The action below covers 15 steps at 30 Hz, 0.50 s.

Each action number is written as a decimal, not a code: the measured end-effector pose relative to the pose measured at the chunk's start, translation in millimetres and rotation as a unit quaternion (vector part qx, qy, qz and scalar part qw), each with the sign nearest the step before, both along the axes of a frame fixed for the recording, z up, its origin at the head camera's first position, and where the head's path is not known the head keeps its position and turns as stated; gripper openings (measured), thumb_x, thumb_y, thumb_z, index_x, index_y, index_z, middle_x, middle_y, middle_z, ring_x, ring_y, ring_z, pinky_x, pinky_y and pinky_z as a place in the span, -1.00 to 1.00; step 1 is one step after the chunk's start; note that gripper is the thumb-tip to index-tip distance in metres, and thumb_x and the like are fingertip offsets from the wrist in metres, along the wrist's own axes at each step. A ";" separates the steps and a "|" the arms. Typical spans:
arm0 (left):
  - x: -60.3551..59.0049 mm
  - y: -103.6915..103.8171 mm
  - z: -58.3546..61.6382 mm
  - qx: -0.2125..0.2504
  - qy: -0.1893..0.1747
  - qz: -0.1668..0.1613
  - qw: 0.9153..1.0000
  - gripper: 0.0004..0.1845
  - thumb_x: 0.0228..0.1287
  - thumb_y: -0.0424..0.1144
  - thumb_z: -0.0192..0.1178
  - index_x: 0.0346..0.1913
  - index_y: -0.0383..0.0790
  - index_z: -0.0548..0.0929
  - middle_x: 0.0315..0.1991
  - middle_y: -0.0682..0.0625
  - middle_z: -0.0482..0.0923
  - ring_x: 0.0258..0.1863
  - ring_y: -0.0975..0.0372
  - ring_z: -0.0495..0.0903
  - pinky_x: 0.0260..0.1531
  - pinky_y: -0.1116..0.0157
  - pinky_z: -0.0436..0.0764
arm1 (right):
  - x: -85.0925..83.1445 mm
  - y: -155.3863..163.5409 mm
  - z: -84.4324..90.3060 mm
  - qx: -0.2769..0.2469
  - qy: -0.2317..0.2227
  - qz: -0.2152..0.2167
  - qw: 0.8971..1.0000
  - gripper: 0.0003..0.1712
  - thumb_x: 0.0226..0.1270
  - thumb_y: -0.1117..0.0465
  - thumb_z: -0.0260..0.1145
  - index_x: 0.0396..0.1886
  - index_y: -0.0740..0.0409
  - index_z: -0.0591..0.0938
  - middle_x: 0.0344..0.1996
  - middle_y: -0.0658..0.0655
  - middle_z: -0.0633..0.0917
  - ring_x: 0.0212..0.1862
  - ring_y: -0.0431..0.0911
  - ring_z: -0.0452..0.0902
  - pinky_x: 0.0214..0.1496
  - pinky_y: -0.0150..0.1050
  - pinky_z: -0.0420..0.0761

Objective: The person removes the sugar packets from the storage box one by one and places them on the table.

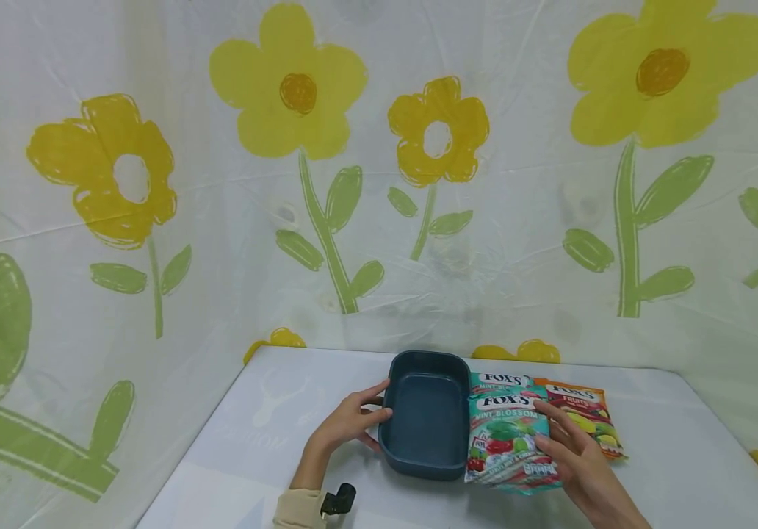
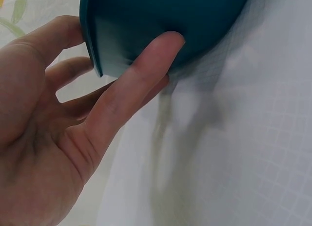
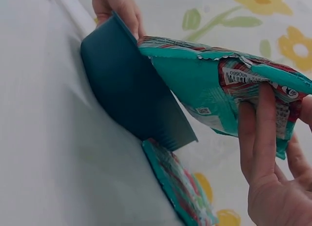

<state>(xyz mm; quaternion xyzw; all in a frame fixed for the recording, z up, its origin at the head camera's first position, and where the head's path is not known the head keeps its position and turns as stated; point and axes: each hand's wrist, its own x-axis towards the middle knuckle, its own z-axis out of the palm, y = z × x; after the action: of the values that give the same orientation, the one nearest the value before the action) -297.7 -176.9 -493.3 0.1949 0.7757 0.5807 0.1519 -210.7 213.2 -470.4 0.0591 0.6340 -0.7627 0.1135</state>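
Observation:
A dark teal rectangular container (image 1: 425, 415) stands on the white table (image 1: 273, 419). My left hand (image 1: 374, 416) grips its left wall, thumb on one side and fingers on the other; in the left wrist view the thumb (image 2: 146, 74) presses the wall by the rim (image 2: 90, 35). My right hand (image 1: 549, 427) pinches a teal Fox's Mint Blossom candy bag (image 1: 507, 441) at the container's right edge. In the right wrist view this bag (image 3: 209, 79) is raised, and its end leans over the container (image 3: 126, 94), with the fingers (image 3: 263, 128) underneath it.
A second teal candy bag (image 1: 501, 380) and an orange Fox's Fruits bag (image 1: 584, 415) lie right of the container. One teal bag (image 3: 180, 187) lies flat by the container's wall. A flower-printed sheet (image 1: 379, 184) hangs close behind the table.

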 end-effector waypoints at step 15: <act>0.7 -2.6 3.6 -0.011 0.021 0.015 1.000 -0.31 0.38 -0.21 0.17 0.51 -0.18 0.21 0.34 -0.40 0.33 0.13 -0.08 0.59 -0.48 0.12 0.77 | 8.9 13.0 -11.1 0.013 -0.024 -0.003 1.000 -0.34 0.46 0.03 0.21 0.46 -0.43 0.23 0.29 -0.08 0.30 0.18 -0.07 0.48 0.22 -0.08 0.64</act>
<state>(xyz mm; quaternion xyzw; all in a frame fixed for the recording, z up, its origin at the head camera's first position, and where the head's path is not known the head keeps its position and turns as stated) -297.0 -179.5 -489.6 0.1937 0.7878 0.5701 0.1295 -201.7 226.2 -481.5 0.0809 0.6409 -0.7529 0.1261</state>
